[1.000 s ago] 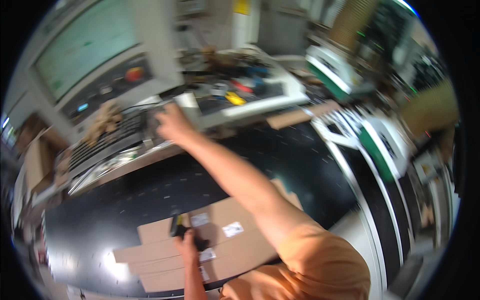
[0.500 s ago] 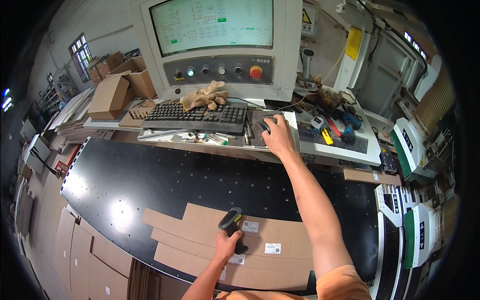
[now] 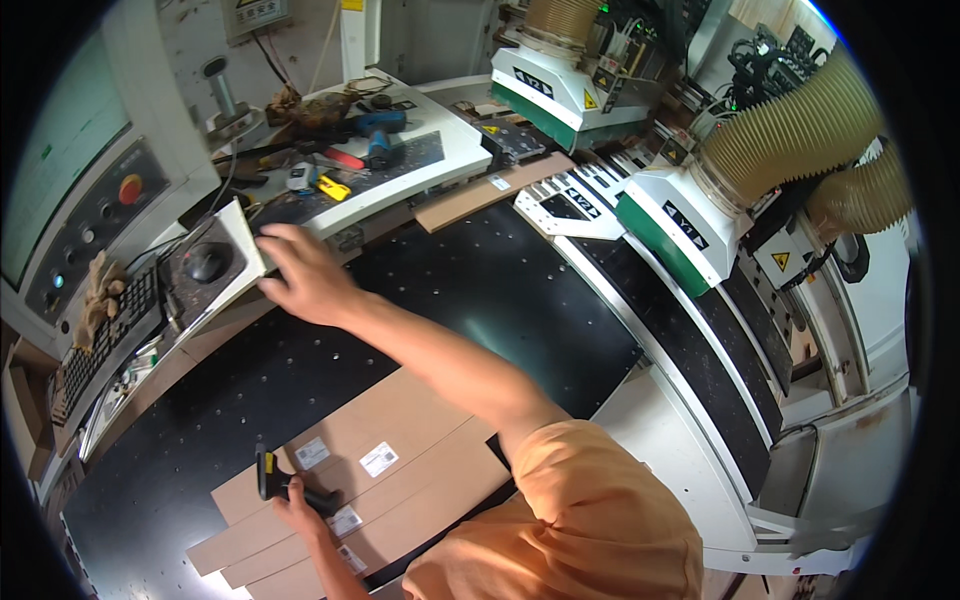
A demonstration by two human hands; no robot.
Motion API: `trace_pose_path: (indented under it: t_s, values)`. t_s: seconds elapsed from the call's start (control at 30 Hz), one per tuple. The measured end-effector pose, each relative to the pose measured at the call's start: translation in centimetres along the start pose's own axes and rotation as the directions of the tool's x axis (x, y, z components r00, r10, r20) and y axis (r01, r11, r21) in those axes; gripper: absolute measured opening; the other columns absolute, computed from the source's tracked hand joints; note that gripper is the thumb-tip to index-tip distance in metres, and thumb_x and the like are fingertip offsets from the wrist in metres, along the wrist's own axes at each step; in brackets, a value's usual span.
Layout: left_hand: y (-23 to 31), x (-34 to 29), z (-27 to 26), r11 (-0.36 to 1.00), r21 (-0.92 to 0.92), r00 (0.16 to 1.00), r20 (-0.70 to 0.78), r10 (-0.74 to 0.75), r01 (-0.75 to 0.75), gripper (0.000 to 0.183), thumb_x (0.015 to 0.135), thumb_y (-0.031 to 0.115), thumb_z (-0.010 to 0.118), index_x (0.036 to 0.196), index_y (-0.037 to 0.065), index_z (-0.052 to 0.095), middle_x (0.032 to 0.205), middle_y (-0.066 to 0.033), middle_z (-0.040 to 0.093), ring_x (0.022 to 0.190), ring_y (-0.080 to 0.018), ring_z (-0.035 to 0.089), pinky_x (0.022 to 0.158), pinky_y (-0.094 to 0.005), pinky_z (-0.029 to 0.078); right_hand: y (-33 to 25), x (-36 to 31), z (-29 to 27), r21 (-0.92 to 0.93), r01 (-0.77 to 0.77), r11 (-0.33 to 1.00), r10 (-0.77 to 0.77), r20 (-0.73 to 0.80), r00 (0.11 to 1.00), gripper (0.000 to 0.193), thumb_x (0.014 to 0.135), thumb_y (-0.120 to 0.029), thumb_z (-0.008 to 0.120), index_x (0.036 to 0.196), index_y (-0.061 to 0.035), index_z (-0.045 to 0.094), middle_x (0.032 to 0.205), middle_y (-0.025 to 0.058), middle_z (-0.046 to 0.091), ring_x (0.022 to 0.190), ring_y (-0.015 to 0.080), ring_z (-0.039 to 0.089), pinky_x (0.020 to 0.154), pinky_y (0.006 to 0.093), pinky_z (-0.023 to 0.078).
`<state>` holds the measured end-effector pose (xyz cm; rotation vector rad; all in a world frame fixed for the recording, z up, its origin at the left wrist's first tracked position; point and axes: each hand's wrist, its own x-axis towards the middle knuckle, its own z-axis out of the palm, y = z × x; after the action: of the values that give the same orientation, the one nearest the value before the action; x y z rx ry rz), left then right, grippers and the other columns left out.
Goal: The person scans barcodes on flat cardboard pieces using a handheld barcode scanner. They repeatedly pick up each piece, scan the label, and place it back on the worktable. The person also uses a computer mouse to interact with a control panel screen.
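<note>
My left hand is closed around the grip of a black handheld barcode scanner. It is just over several light-brown boards that lie side by side and carry white labels. My right hand reaches out to the left with its fingers apart and holds nothing. It hovers by the raised white edge of the keyboard tray. A black computer mouse rests on that tray, apart from my fingers. Beside it lies a black keyboard with a knitted work glove on it.
Under the boards is a black perforated machine bed. At the right stand white-and-green machine heads with ribbed hoses. A side table bears a tape measure, a yellow cutter and other tools. The control cabinet is at far left.
My right hand has let go of the mouse and come away from it. The view has swung to the right, showing more of the machine heads. The scanner stays in my left hand.
</note>
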<state>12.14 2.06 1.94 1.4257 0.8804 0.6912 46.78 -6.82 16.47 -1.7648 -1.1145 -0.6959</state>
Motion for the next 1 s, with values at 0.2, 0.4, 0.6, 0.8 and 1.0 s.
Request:
trace_pose_path:
  t_s: [0.2,0.4,0.6,0.8,1.0]
  values:
    - [-1.8,1.4,-1.4,0.998,0.001,0.998,-0.016,-0.059,0.059,0.027,0.088,0.023,0.067,0.095,-0.003,0.067,0.084,-0.0058,0.066,0.075,-0.0151,0.06,0.069,-0.0313,0.049,18.8,-15.0,-25.2,-0.637,-0.362,0.681,0.477,0.01,0.879,0.057,0.084,-0.034,0.078,0.125,0.0016,0.062,0.133,0.0192,0.058,0.126,0.0386,0.052,0.107,0.0493,0.042]
    - [-2.2,1.9,-1.3,0.999,-0.01,0.993,-0.111,-0.043,0.043,0.033,0.092,0.033,0.063,0.08,0.002,0.061,0.068,-0.0048,0.06,0.056,-0.0144,0.055,0.052,-0.0283,0.044,33.5,-21.7,-38.9,-0.842,-0.365,0.397,0.734,0.053,0.677,0.079,0.083,-0.053,0.079,0.136,0.0005,0.055,0.132,0.0176,0.05,0.127,0.0358,0.047,0.112,0.0454,0.039]
    - [-2.7,2.5,-2.4,0.996,-0.017,0.984,-0.151,-0.092,0.091,0.038,0.098,0.035,0.058,0.078,0.003,0.061,0.059,-0.0018,0.053,0.05,-0.0141,0.052,0.046,-0.0291,0.042,34.8,-22.1,-41.1,-0.79,-0.336,0.513,0.681,0.136,0.719,0.074,0.075,-0.052,0.085,0.116,0.0041,0.061,0.12,0.0187,0.051,0.118,0.0358,0.05,0.103,0.0449,0.047]
    - [-2.7,2.8,-2.5,0.999,-0.01,0.98,-0.196,-0.041,0.039,0.039,0.098,0.035,0.056,0.077,0.003,0.061,0.059,-0.0026,0.054,0.048,-0.0152,0.05,0.048,-0.0287,0.042,36.5,-22.8,-41.5,-0.753,-0.299,0.585,0.59,0.143,0.794,0.072,0.072,-0.056,0.086,0.106,0.0028,0.064,0.114,0.0185,0.053,0.117,0.0372,0.052,0.098,0.0468,0.049]
    - [-1.7,0.8,-0.7,0.984,-0.083,0.945,-0.278,-0.173,0.156,0.026,0.089,0.029,0.064,0.079,0.006,0.064,0.063,-0.0021,0.057,0.053,-0.0142,0.055,0.052,-0.0288,0.046,36.4,-22.4,-41.3,-0.644,-0.128,0.754,0.313,0.181,0.932,0.056,0.071,-0.048,0.089,0.094,-0.0019,0.067,0.096,0.0184,0.058,0.097,0.0388,0.057,0.088,0.0491,0.046]
